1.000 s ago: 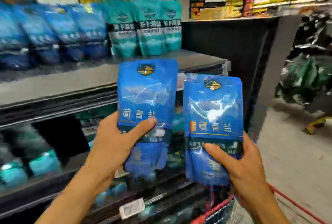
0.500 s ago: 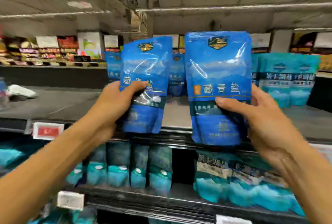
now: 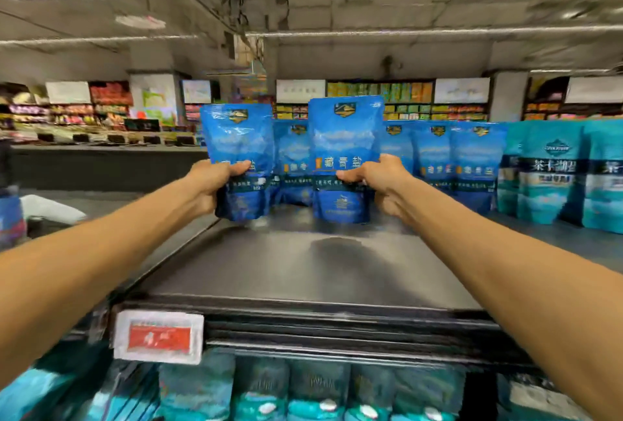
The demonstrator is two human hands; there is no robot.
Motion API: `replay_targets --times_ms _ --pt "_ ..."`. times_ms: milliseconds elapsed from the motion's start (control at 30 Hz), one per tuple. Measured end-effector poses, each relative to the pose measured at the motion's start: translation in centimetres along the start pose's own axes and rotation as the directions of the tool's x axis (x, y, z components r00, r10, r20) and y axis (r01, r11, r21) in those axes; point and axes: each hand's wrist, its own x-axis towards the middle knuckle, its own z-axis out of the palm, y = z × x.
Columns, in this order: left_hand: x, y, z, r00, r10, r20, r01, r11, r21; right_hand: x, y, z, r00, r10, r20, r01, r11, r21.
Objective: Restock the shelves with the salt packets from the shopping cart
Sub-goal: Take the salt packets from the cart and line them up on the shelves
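My left hand [image 3: 215, 181] grips a blue salt packet [image 3: 241, 137] upright at the back of the top shelf [image 3: 303, 265]. My right hand [image 3: 377, 181] grips a second blue salt packet [image 3: 344, 137] upright beside it, its base at the shelf surface. Both arms reach far forward over the dark shelf. Behind and to the right stand more blue salt packets [image 3: 472, 157] in a row. The shopping cart is out of view.
Teal packets [image 3: 553, 171] stand at the right end of the top shelf. More teal packets [image 3: 256, 390] fill the shelf below. A red price tag [image 3: 158, 336] hangs on the shelf's front edge. Other store aisles lie beyond.
Both hands have pushed the two packets forward and down to the back of the top shelf. My view has risen above the shelf surface.
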Motion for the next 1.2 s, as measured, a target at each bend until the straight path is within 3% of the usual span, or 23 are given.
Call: replay_targets --times_ms 100,300,433,533,600,667,800,1200 --pt "3.3 -1.3 0.2 0.999 -0.017 -0.029 0.017 1.000 0.019 4.2 1.3 2.9 0.996 0.086 0.007 -0.085 0.996 -0.031" --pt "8.3 -3.4 0.5 0.999 0.029 -0.045 -0.026 0.998 0.060 10.6 4.5 6.2 0.993 0.116 0.010 -0.116 0.992 -0.053" --pt "10.1 -4.1 -1.0 0.999 0.049 -0.006 -0.046 0.969 0.243 12.1 6.0 5.8 0.998 0.065 0.003 -0.062 0.969 -0.240" --pt "9.9 -3.4 -2.0 0.999 -0.030 0.038 0.005 0.854 0.520 11.3 4.9 4.6 0.996 0.084 0.033 -0.045 0.782 -0.622" --pt "10.0 -3.1 -2.4 0.996 -0.085 0.031 0.045 0.762 0.646 10.8 4.6 4.5 0.996 0.086 0.031 -0.032 0.647 -0.761" --pt "10.1 -3.1 -2.3 0.995 -0.097 0.018 0.059 0.730 0.681 10.7 4.8 4.8 0.997 0.072 0.042 -0.013 0.637 -0.770" --pt "10.6 -3.3 -1.6 0.998 -0.065 0.023 0.036 0.777 0.628 11.0 5.5 6.2 0.999 0.026 0.024 -0.002 0.714 -0.700" --pt "9.4 -3.3 -2.2 0.994 -0.085 0.063 0.022 0.748 0.663 9.9 5.1 6.9 0.998 0.032 0.054 0.020 0.652 -0.758"
